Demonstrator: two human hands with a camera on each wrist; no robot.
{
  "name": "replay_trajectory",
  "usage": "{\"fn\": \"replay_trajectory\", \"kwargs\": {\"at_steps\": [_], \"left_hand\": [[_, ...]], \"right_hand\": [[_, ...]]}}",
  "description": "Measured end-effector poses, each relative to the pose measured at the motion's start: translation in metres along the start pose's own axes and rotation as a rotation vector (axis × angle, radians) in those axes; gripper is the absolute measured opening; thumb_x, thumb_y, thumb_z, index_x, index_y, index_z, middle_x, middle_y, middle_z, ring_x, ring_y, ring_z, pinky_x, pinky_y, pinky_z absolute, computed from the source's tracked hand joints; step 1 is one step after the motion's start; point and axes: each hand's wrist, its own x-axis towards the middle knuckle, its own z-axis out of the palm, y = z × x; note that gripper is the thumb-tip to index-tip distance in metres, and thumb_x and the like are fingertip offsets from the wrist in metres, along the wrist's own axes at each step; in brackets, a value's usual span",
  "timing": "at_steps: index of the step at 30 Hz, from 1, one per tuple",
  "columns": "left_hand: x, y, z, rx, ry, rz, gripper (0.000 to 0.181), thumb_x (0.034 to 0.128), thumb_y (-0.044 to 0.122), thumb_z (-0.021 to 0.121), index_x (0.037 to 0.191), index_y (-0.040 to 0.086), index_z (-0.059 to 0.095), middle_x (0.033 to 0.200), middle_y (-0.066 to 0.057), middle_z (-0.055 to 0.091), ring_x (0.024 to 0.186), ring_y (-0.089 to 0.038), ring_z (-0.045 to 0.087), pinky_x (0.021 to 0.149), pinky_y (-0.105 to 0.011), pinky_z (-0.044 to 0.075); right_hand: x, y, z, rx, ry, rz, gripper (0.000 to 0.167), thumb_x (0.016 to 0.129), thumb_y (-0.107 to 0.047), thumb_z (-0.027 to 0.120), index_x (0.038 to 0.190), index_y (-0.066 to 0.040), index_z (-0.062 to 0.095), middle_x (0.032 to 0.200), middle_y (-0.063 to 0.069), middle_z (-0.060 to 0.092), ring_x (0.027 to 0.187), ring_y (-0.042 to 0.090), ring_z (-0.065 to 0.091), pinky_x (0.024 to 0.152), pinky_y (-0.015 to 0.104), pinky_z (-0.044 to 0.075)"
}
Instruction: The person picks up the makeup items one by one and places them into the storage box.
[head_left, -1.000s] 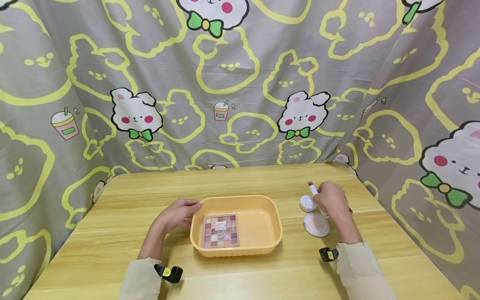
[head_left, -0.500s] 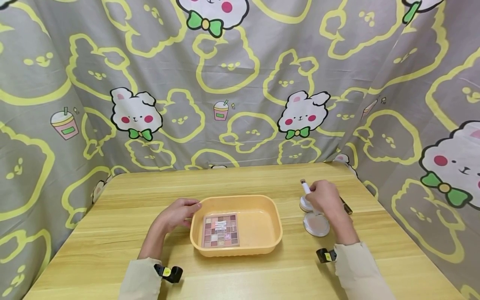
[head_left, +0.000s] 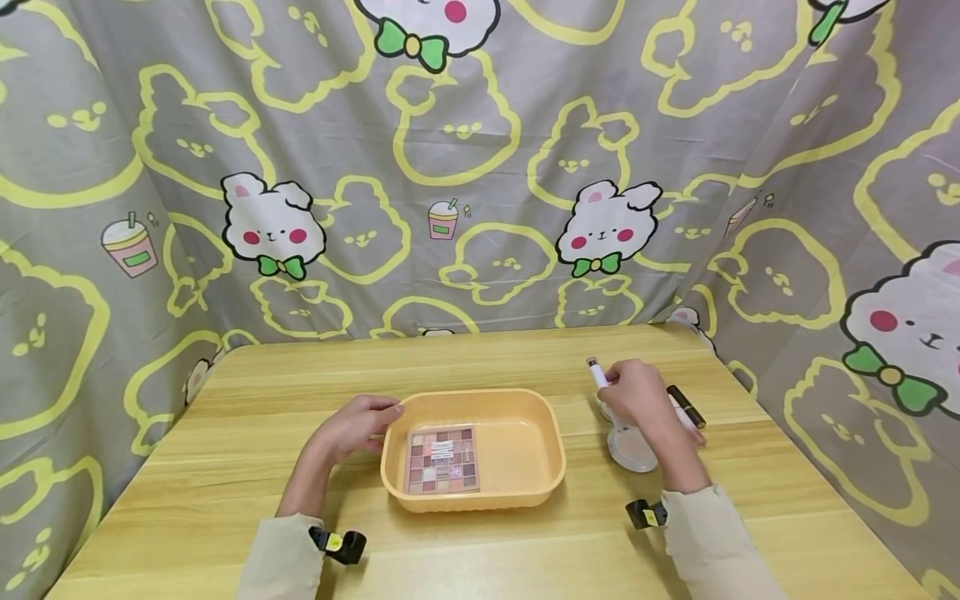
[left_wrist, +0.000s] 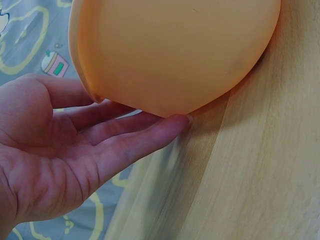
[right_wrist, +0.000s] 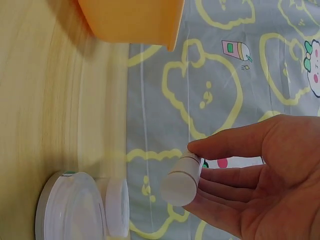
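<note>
My left hand [head_left: 358,427] holds the left end of a yellow-orange plastic basin [head_left: 558,450], thumb at the rim and fingers against the outer wall [left_wrist: 175,60]. A square eyeshadow palette [head_left: 441,461] lies in the basin's left half. My right hand [head_left: 637,392] pinches a slim white cosmetic tube [head_left: 597,372] with a brownish end, raised above the table; its pale round end shows in the right wrist view. Below that hand is a round powder compact [head_left: 632,450]. A second round white case [right_wrist: 117,207] beside it is mostly hidden in the head view.
A black tube [head_left: 686,406] and a pale pinkish tube [head_left: 684,417] lie side by side to the right of my right forearm. The wooden table [head_left: 480,550] ends at a grey curtain [head_left: 480,275] with yellow outlines and rabbits.
My right hand has moved left with the white cosmetic tube, towards the basin. The black and pinkish tubes have come into sight behind it. My left hand and the basin stay put.
</note>
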Motion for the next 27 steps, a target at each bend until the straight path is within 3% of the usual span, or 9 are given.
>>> {"fn": "replay_trajectory", "kwargs": {"at_steps": [14, 27], "left_hand": [[0.0, 0.001, 0.0, 0.009, -0.005, 0.009, 0.046, 0.1071, 0.028, 0.05, 0.138, -0.007, 0.055, 0.132, -0.023, 0.063, 0.122, -0.036, 0.063, 0.088, -0.046, 0.06], [-0.001, 0.002, 0.0, -0.008, -0.007, 0.001, 0.045, 0.1068, 0.027, 0.05, 0.136, -0.007, 0.056, 0.131, -0.023, 0.064, 0.121, -0.035, 0.064, 0.088, -0.046, 0.06]], "right_hand": [[0.0, -0.005, 0.0, -0.01, -0.014, -0.008, 0.035, 0.086, -0.013, 0.068, 0.113, 0.009, 0.07, 0.103, 0.02, 0.073, 0.086, 0.028, 0.067, 0.071, 0.038, 0.057], [-0.003, -0.013, 0.008, 0.085, -0.037, -0.046, 0.03, 0.086, -0.011, 0.068, 0.109, 0.008, 0.071, 0.094, 0.017, 0.076, 0.076, 0.02, 0.069, 0.066, 0.032, 0.057]]}}
